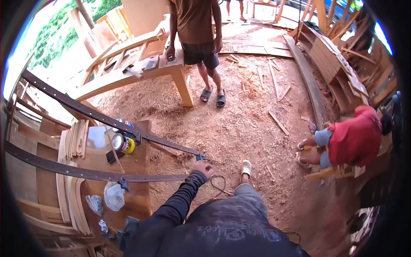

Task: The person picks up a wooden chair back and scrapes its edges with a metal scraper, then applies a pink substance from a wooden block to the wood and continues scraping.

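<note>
From the head view, our left hand (204, 170) is at the near end of a long metal bar (92, 111), beside the blue clamp (199, 157) there. Its fingers are curled, but we cannot tell whether they grip the clamp or only lie against it. Our right hand is out of sight, so we cannot tell its state. The bar runs away to our left, above a brown table (139, 165); a second bar (85, 173) lies nearer us, with another clamp (123, 184) on it. Around the bars we see a yellow can (129, 146), a plastic bag (114, 196) and curved wood strips (70, 197). Ahead, a person in a brown shirt (195, 21) rests a hand on a wooden bench (182, 81), near a hammer (132, 71). To our right, a person in a red shirt (357, 136) leans forward. Wood shavings (171, 124) cover the ground.
</note>
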`<state>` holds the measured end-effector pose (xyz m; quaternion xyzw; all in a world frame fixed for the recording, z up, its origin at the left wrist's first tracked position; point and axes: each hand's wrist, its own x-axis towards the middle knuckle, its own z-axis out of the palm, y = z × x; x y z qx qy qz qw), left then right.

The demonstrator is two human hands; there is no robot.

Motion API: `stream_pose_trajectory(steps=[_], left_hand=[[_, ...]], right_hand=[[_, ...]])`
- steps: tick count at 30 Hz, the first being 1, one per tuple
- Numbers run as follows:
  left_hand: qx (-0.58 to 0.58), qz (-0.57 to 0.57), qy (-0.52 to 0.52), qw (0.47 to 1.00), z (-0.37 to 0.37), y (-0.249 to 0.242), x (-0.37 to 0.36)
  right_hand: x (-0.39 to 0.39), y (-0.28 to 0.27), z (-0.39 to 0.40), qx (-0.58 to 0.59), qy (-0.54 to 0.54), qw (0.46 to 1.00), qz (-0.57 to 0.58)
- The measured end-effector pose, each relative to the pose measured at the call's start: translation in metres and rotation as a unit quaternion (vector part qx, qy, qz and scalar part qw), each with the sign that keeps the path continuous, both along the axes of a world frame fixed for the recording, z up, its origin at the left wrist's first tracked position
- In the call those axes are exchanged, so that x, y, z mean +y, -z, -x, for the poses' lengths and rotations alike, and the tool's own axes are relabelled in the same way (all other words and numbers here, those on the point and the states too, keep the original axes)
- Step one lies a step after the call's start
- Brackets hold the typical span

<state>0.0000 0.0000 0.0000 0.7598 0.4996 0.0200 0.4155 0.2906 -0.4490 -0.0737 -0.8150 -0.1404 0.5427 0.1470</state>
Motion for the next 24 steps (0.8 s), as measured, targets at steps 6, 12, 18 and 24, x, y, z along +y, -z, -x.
stream_pose_trajectory(steps=[6,12,18,24], left_hand=[[0.277,-0.024,0.003,0.960,0.045,0.212,0.015],[-0.232,0.177,-0.595,0.749,-0.006,0.152,0.127],[-0.417,0.190,-0.666,0.588,-0.053,0.075,0.295],[-0.489,0.249,-0.691,0.471,-0.006,0.071,0.478]], right_hand=[[0.184,0.020,-0.195,0.059,0.103,0.989,0.093],[0.422,0.022,-0.403,-0.068,-0.021,0.989,-0.130],[0.664,-0.040,-0.391,-0.119,-0.093,0.973,-0.177],[0.774,-0.029,-0.260,-0.042,-0.162,0.984,-0.061]])
